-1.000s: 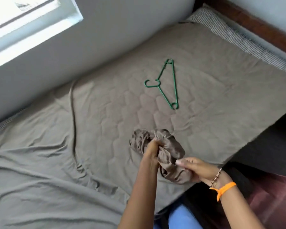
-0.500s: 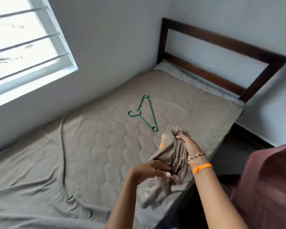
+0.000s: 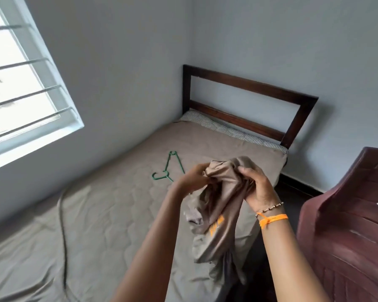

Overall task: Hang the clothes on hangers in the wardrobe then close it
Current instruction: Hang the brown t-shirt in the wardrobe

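A bunched taupe garment (image 3: 222,205) with orange print hangs in the air over the bed's near edge. My left hand (image 3: 193,178) grips its upper left part. My right hand (image 3: 256,186), with a bead bracelet and orange band at the wrist, grips its upper right part. A green plastic hanger (image 3: 169,167) lies flat on the bed behind my left hand, partly hidden by it. No wardrobe shows in this view.
The bed (image 3: 96,214) has a taupe quilted cover and a dark wooden headboard (image 3: 249,88) against the far wall. A barred window (image 3: 24,90) is at the left. A dark red plastic chair (image 3: 349,225) stands close at the right.
Both hands have lifted the garment off the bed and higher; it now hangs down unrolled. My view has tilted up, showing the headboard and chair.
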Tool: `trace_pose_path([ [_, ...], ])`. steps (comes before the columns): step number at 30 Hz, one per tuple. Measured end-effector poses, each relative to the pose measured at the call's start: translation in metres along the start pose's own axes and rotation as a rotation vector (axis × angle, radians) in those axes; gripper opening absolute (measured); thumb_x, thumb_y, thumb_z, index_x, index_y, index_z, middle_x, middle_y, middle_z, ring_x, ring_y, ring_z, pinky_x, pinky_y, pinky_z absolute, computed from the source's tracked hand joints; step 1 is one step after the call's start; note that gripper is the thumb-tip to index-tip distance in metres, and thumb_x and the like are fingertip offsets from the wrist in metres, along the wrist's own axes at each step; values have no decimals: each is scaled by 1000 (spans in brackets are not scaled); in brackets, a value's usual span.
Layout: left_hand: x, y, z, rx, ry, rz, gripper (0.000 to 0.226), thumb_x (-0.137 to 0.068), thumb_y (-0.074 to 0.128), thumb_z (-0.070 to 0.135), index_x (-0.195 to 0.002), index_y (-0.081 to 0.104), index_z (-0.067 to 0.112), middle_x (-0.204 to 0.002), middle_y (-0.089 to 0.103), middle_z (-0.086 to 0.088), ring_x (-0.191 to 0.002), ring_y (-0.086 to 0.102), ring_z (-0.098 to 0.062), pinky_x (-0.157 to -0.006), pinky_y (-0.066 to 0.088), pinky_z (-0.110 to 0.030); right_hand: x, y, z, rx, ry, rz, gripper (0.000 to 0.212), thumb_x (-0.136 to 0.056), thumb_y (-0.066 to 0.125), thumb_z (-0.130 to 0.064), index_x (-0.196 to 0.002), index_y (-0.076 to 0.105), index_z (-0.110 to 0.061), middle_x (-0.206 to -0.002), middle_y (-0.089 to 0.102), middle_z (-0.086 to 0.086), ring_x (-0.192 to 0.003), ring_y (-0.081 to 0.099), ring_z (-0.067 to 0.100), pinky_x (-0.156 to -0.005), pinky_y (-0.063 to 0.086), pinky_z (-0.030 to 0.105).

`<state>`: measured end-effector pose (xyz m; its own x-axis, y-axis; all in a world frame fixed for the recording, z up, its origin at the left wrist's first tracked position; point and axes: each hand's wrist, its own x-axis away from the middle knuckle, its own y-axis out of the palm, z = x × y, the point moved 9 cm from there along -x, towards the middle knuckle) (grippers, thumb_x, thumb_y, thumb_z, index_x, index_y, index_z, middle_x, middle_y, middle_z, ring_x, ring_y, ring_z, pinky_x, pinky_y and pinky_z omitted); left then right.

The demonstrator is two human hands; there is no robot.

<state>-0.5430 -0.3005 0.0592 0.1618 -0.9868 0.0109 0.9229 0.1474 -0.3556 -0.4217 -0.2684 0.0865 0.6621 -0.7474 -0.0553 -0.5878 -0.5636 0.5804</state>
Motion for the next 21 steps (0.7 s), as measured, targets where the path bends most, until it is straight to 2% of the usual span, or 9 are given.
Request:
trace_pose_path([
  [3, -2, -29, 16, 153, 64, 183, 25, -78, 60, -8, -90, 56, 14, -77, 55, 4, -64, 49, 1, -60, 40, -21, -6, -20, -15, 77, -102, 156, 16, -73, 51, 4, -84, 57, -6, -82, 67, 8, -80, 63, 18, -77, 51, 24],
  [4, -3, -36, 27, 154, 116, 226, 26, -74, 57, -8, -82, 52, 16, -73, 52, 5, -63, 46, 1, -58, 39, -20, -8, -29, -18, 170, -125, 236, 22, -70, 53, 4, -87, 58, -8, -83, 66, 7, -80, 62, 17, -77, 49, 25],
  [6, -4, -41, 56, 131, 234, 239, 34, -71, 52, -15, -80, 49, 18, -73, 51, 6, -65, 46, 2, -62, 39, -16, -11, -31, -26, 352, -153, 315, 37, -67, 62, 8, -93, 52, -16, -90, 62, 5, -81, 58, 14, -76, 47, 23],
  [9, -11, -34, 92, 88, 334, 196, 41, -69, 49, -18, -94, 51, 14, -84, 55, 6, -74, 52, -5, -72, 43, -20, -24, 4, -34, 608, -142, 100, 63, -71, 69, 15, -113, 43, -24, -112, 59, 5, -92, 60, 15, -84, 49, 26],
  [11, -12, -30, 105, 74, 340, 201, 47, -68, 51, -9, -106, 52, 19, -95, 55, 5, -74, 54, -14, -70, 44, -27, -31, 26, -38, 735, -111, 11, 52, -73, 71, 10, -109, 56, -23, -104, 65, 1, -93, 63, 13, -84, 49, 28],
  [13, -9, -37, 102, 108, 331, 269, 50, -70, 55, 3, -115, 51, 24, -107, 52, -2, -73, 53, -16, -65, 44, -21, -35, 39, -49, 777, -131, 21, 36, -80, 66, 8, -94, 67, -25, -89, 71, -6, -86, 65, 7, -78, 50, 26],
  [15, -4, -42, 82, 170, 234, 272, 40, -79, 67, 14, -115, 53, 23, -107, 54, -5, -78, 55, -9, -66, 44, -18, -35, 45, -67, 786, -214, 81, 37, -83, 60, 10, -84, 69, -25, -78, 71, -11, -78, 65, 0, -72, 50, 19],
  [18, 1, -28, 30, 34, -9, 74, 18, -84, 70, 9, -100, 62, 7, -73, 55, 5, -62, 51, 3, -59, 39, -13, -35, 42, -91, 592, -290, 116, 33, -86, 50, 13, -85, 67, -15, -75, 71, -10, -76, 65, 0, -75, 51, 17],
  [21, 4, -31, -4, -9, -74, 111, 18, -84, 71, 16, -93, 66, 2, -74, 54, 0, -70, 49, -11, -64, 40, -24, -37, 29, -99, 303, -242, 198, 29, -91, 46, 8, -86, 65, -13, -72, 72, -8, -73, 67, 4, -75, 54, 19],
])
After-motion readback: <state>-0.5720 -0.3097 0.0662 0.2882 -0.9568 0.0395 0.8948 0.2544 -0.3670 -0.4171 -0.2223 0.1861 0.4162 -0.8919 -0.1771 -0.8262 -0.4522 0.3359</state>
